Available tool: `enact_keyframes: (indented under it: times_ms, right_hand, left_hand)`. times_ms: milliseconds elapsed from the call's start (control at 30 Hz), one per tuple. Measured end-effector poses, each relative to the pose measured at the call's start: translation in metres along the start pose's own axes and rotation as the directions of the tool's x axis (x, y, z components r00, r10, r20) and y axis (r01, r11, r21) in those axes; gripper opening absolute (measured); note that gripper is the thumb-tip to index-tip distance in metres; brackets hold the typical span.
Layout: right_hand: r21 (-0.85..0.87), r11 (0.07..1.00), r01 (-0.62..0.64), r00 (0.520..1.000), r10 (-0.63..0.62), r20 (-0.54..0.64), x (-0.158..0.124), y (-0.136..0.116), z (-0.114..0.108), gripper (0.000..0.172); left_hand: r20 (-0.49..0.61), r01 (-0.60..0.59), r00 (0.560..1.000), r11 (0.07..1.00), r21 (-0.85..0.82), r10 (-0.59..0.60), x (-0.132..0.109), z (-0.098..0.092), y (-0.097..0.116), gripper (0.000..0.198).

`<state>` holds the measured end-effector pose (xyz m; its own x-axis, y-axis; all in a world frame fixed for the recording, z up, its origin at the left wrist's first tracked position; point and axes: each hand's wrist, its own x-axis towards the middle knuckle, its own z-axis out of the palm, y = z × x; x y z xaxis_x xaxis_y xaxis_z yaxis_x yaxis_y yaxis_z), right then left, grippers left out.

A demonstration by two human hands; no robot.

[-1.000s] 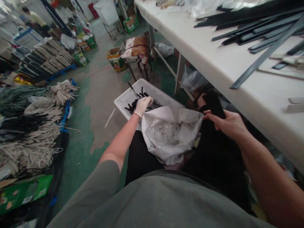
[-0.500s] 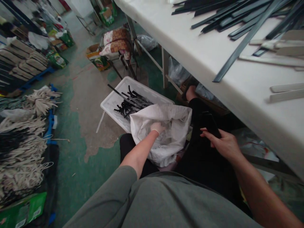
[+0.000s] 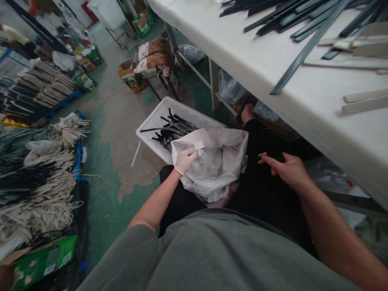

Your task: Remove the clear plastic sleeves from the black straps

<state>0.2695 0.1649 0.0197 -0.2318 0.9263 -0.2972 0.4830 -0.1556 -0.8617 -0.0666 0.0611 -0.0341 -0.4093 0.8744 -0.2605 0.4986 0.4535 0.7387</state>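
My left hand (image 3: 185,160), in a pale glove, is at the left rim of a white woven sack (image 3: 233,141) that gapes between my knees. Its fingers are pinched on a small white piece (image 3: 199,146), too blurred to name. Inside the sack lies pale, partly see-through material. Over my right thigh, my right hand (image 3: 289,167) is closed round a black flat object (image 3: 276,152); against the black trousers its outline is hard to make out. Behind the sack stands a white plastic crate (image 3: 151,115) holding several black strips (image 3: 174,127).
To the right runs a white-topped table (image 3: 242,52) bearing black strips (image 3: 309,48) and beige strips (image 3: 363,103). Bundles of cord (image 3: 45,194) lie at left on the floor. A cushioned stool (image 3: 154,54) and an open carton (image 3: 130,74) stand beyond the crate.
My left hand has come up out of the sack to its left rim, with a small white piece now showing at the fingers. My right hand stays over the thigh. The view has shifted slightly.
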Motion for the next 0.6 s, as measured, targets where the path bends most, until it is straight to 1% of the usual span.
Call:
enact_keyframes:
  times_ms: [33,67,133,167,200,233,267,300,333,367,433,467,500,533,567,600]
  right_hand:
    - [0.014,1.000,-0.006,1.000,0.006,0.006,0.001,-0.001,0.000,0.031]
    - [0.026,1.000,-0.014,1.000,0.014,0.009,0.002,-0.002,0.001,0.030]
    - [0.038,0.999,-0.033,0.999,0.033,0.007,0.003,-0.003,0.000,0.029]
    - [0.044,0.998,-0.046,0.999,0.046,0.010,0.003,-0.004,-0.001,0.029]
    - [0.061,0.996,-0.062,0.998,0.060,0.030,0.003,-0.005,-0.003,0.030]
    - [0.099,0.991,-0.085,0.994,0.077,0.078,0.002,-0.007,-0.004,0.030]
    - [0.166,0.979,-0.121,0.984,0.095,0.153,-0.001,-0.008,-0.004,0.031]
    - [0.251,0.952,-0.177,0.961,0.113,0.251,-0.004,-0.011,-0.003,0.032]
    - [0.338,0.907,-0.252,0.926,0.124,0.357,-0.008,-0.014,0.001,0.033]
    - [0.406,0.850,-0.337,0.880,0.131,0.456,-0.014,-0.018,0.007,0.033]
    - [0.457,0.745,-0.486,0.784,0.142,0.604,-0.025,-0.028,0.027,0.034]
    - [0.451,0.717,-0.531,0.747,0.144,0.649,-0.030,-0.033,0.038,0.034]
    - [0.451,0.701,-0.553,0.724,0.136,0.676,-0.034,-0.039,0.049,0.036]
    - [0.459,0.692,-0.557,0.715,0.120,0.688,-0.036,-0.045,0.060,0.037]
    - [0.470,0.688,-0.553,0.712,0.096,0.696,-0.037,-0.050,0.069,0.037]
    - [0.475,0.687,-0.549,0.702,0.072,0.708,-0.037,-0.054,0.076,0.036]
  left_hand:
    - [-0.048,0.019,0.998,0.987,-0.157,-0.027,-0.007,-0.008,-0.001,0.025]
    - [-0.067,0.064,0.994,0.952,-0.299,-0.087,-0.013,-0.014,-0.002,0.025]
    - [-0.034,0.174,0.974,0.839,-0.515,-0.223,-0.023,-0.016,-0.001,0.028]
    - [-0.003,0.210,0.965,0.784,-0.584,-0.261,-0.027,-0.014,0.001,0.031]
    - [0.022,0.220,0.964,0.748,-0.627,-0.266,-0.031,-0.010,0.004,0.032]
    - [0.027,0.201,0.970,0.739,-0.643,-0.241,-0.036,-0.005,0.009,0.033]
    - [0.011,0.157,0.981,0.756,-0.635,-0.194,-0.041,-0.001,0.014,0.033]
    - [-0.026,0.093,0.990,0.791,-0.605,-0.136,-0.047,0.003,0.020,0.032]
    - [-0.075,0.021,0.994,0.833,-0.553,-0.074,-0.054,0.006,0.027,0.030]
    - [-0.130,-0.052,0.991,0.874,-0.482,-0.013,-0.061,0.007,0.033,0.029]
    - [-0.209,-0.179,0.971,0.937,-0.299,0.118,-0.074,0.003,0.043,0.027]
    - [-0.213,-0.233,0.958,0.952,-0.197,0.190,-0.080,-0.002,0.048,0.025]
    - [-0.185,-0.290,0.945,0.952,-0.101,0.268,-0.086,-0.007,0.052,0.024]
    - [-0.130,-0.357,0.927,0.934,-0.018,0.352,-0.090,-0.014,0.056,0.022]
    - [-0.056,-0.434,0.898,0.899,0.050,0.437,-0.093,-0.022,0.061,0.019]
    - [0.028,-0.518,0.855,0.850,0.098,0.518,-0.096,-0.029,0.066,0.016]
